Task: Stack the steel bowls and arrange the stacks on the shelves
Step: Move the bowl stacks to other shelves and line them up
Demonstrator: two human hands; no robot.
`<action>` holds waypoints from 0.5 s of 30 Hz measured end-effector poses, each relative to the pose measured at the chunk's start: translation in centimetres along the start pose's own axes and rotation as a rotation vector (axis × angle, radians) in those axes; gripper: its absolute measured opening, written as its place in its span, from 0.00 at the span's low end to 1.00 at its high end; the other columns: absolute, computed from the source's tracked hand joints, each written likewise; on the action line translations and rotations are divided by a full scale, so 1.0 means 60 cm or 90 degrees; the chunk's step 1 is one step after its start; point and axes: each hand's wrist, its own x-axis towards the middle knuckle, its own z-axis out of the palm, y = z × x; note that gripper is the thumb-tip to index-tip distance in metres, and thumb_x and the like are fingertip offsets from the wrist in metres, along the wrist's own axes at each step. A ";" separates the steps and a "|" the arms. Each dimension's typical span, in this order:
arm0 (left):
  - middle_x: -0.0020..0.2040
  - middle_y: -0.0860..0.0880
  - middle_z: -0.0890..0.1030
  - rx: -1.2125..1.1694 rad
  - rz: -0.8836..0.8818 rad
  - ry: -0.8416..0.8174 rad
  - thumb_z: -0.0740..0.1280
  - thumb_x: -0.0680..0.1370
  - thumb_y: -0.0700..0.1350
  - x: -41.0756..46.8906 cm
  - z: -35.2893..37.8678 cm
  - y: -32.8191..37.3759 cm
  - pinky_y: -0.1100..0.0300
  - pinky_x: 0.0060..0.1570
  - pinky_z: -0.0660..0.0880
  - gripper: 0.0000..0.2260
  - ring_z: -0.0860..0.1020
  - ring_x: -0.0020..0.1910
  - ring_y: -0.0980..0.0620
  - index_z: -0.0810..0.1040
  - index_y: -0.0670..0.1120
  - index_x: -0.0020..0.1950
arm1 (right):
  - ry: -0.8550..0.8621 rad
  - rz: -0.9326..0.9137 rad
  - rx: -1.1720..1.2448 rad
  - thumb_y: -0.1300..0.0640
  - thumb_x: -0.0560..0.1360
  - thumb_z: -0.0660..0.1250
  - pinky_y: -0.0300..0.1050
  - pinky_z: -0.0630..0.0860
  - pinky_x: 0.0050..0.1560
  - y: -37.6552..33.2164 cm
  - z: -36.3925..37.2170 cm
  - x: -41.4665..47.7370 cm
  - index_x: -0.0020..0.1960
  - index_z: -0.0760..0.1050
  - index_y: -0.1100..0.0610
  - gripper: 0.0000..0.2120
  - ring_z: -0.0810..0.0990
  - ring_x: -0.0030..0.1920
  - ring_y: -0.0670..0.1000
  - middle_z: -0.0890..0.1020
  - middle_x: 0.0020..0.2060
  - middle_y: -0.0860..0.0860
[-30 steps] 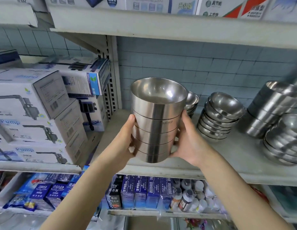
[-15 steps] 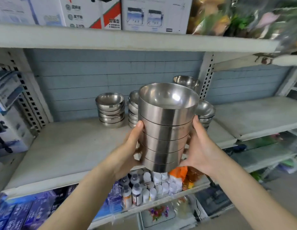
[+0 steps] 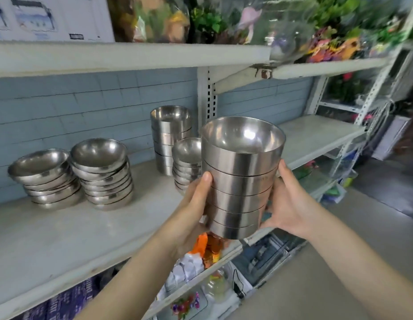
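We are holding a stack of straight-sided steel bowls [image 3: 241,179] in the air, in front of the shelf [image 3: 62,234] edge, left hand [image 3: 192,209] and right hand [image 3: 287,204] with fingers clamped on its sides. Behind it, a small round stack [image 3: 188,166] and a tall stack [image 3: 170,137] are crowding the shelf's right end beside the upright post [image 3: 207,95]. Two leaning stacks [image 3: 104,173] are sitting along the back edge. The front left of the shelf is lying bare.

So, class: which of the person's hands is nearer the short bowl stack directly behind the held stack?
Left. The left hand overlaps that short stack; the right hand sits beyond the held stack.
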 end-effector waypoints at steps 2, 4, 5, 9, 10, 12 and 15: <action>0.60 0.64 0.76 -0.002 -0.007 -0.016 0.63 0.64 0.73 0.036 0.020 -0.004 0.40 0.66 0.71 0.35 0.72 0.64 0.55 0.69 0.63 0.69 | 0.022 -0.010 0.006 0.21 0.47 0.73 0.81 0.67 0.61 -0.005 -0.036 0.011 0.73 0.63 0.31 0.56 0.67 0.73 0.61 0.70 0.75 0.46; 0.54 0.68 0.78 -0.002 -0.009 -0.013 0.62 0.66 0.71 0.071 0.041 -0.006 0.42 0.65 0.73 0.27 0.74 0.61 0.58 0.72 0.66 0.63 | 0.038 -0.017 0.013 0.21 0.47 0.73 0.80 0.67 0.60 -0.014 -0.069 0.020 0.74 0.62 0.31 0.57 0.67 0.74 0.61 0.68 0.75 0.46; 0.53 0.68 0.79 -0.002 -0.010 -0.014 0.62 0.67 0.71 0.089 0.052 -0.008 0.42 0.65 0.73 0.26 0.74 0.61 0.59 0.72 0.66 0.63 | 0.042 -0.017 0.016 0.21 0.48 0.73 0.80 0.68 0.60 -0.018 -0.086 0.024 0.74 0.62 0.31 0.56 0.66 0.74 0.61 0.68 0.75 0.46; 0.58 0.56 0.79 0.013 -0.010 -0.046 0.62 0.66 0.72 0.163 0.094 -0.016 0.41 0.66 0.71 0.36 0.71 0.67 0.52 0.70 0.59 0.71 | 0.042 -0.027 0.025 0.21 0.51 0.72 0.79 0.70 0.57 -0.040 -0.163 0.053 0.73 0.63 0.30 0.52 0.64 0.75 0.59 0.66 0.76 0.41; 0.59 0.55 0.79 0.018 -0.008 -0.054 0.62 0.66 0.73 0.185 0.105 -0.019 0.41 0.67 0.70 0.37 0.72 0.67 0.52 0.70 0.59 0.72 | 0.036 -0.031 0.023 0.21 0.53 0.71 0.79 0.71 0.56 -0.049 -0.183 0.063 0.73 0.63 0.30 0.50 0.64 0.75 0.58 0.66 0.75 0.40; 0.62 0.56 0.80 0.016 -0.001 -0.056 0.62 0.66 0.74 0.234 0.128 -0.028 0.43 0.66 0.71 0.39 0.74 0.66 0.54 0.70 0.57 0.72 | 0.033 -0.034 0.008 0.21 0.56 0.69 0.76 0.74 0.55 -0.068 -0.226 0.087 0.72 0.64 0.30 0.47 0.66 0.73 0.57 0.67 0.74 0.40; 0.55 0.59 0.81 -0.015 0.026 -0.019 0.59 0.68 0.72 0.312 0.176 -0.044 0.50 0.60 0.76 0.38 0.76 0.57 0.60 0.69 0.53 0.72 | 0.025 -0.032 -0.021 0.23 0.60 0.65 0.76 0.74 0.57 -0.103 -0.300 0.133 0.73 0.64 0.32 0.43 0.69 0.70 0.54 0.70 0.72 0.42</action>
